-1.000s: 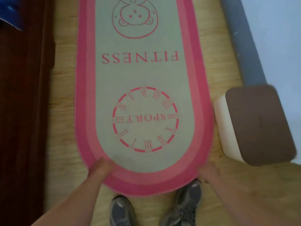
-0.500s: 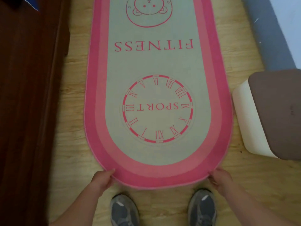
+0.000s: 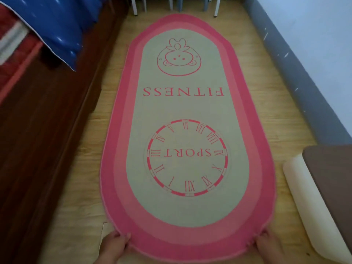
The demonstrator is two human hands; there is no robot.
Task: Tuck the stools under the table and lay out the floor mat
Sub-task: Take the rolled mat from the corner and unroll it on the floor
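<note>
On the wood floor (image 3: 106,141) between bed frame (image 3: 47,130) and wall (image 3: 304,35), the pink oval mat (image 3: 186,103) lies flat, left hand (image 3: 116,244) and right hand (image 3: 266,244) pinching its near edge, stool legs (image 3: 179,4) probably beyond its far end.

Dim, flat, cool light with weak shadows — soft overall, motion blur on the bedding (image 3: 22,40), wide-angle bending at the edges.
</note>
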